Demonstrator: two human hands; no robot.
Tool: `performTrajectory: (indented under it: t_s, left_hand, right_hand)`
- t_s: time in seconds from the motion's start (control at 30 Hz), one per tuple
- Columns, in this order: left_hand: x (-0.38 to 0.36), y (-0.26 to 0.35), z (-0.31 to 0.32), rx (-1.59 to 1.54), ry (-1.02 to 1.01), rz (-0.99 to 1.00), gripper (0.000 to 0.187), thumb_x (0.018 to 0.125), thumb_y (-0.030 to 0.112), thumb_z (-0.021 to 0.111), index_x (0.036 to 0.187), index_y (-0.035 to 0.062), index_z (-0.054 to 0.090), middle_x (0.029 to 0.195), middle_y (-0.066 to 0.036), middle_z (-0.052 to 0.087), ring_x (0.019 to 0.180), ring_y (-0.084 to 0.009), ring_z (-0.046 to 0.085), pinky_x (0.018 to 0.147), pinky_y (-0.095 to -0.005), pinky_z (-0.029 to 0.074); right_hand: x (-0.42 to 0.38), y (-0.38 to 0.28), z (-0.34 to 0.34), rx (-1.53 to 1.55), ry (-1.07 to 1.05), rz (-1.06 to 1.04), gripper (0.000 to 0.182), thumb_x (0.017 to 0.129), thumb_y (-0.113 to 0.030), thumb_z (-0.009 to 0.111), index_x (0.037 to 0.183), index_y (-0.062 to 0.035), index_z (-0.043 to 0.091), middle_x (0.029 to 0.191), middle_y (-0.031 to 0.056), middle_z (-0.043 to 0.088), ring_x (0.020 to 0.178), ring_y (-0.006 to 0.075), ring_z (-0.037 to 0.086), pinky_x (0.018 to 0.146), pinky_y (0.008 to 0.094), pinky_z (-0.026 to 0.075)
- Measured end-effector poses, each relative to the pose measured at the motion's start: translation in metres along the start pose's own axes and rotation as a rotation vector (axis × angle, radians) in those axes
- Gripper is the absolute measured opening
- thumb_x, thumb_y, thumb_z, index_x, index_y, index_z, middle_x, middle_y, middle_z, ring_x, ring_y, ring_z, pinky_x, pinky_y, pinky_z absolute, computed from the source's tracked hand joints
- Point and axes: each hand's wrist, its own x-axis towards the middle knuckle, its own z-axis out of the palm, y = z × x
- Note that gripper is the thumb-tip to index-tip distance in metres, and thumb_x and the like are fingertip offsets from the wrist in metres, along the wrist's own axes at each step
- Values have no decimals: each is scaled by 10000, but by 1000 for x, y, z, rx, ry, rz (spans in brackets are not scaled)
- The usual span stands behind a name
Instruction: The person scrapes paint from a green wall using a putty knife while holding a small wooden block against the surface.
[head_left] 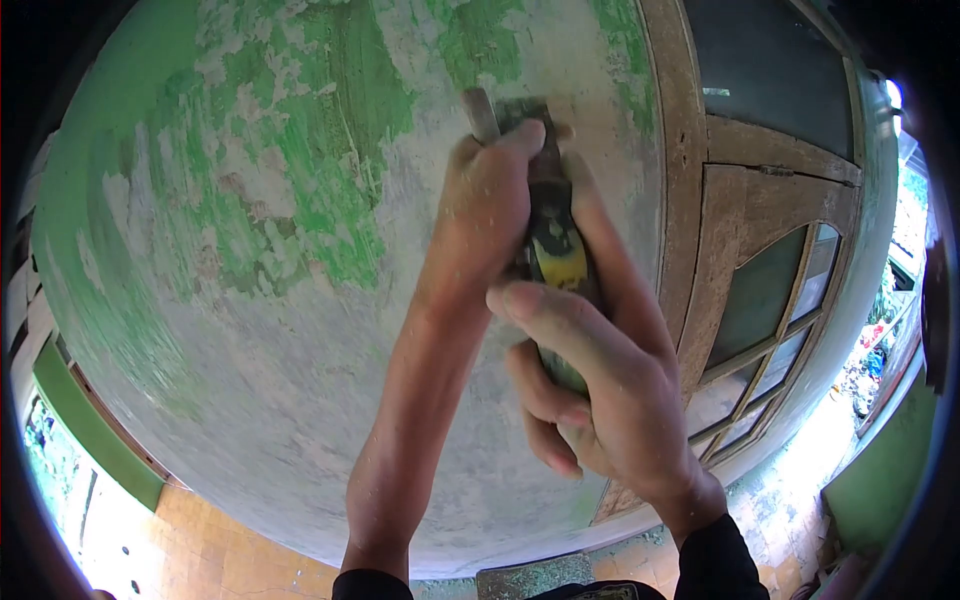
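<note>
Both hands grip one scraper, a hand tool with a dark green and yellow handle and a metal blade at its top end. My left hand is wrapped over the tool's upper part, near the blade. Lower down, my right hand closes around the handle. The blade tip presses against a wall of flaking green paint over pale grey plaster. Most of the blade is hidden behind my left fingers.
A worn wooden door frame with glass panes stands just right of the hands. Below lies an orange tiled floor. Green trim runs along the lower left. Bright outdoor clutter shows at the far right edge.
</note>
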Motion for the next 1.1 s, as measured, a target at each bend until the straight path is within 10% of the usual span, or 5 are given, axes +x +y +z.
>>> performTrajectory:
  t_s: [1.1]
  left_hand:
    - [1, 6, 7, 33, -26, 61, 297, 937, 216, 549, 988, -31, 706, 807, -33, 628, 719, -125, 524, 683, -309, 425]
  right_hand:
    - [2, -9, -5, -64, 18, -5, 754, 952, -66, 534, 1606, -127, 162, 755, 14, 474, 409, 41, 349, 265, 226, 320]
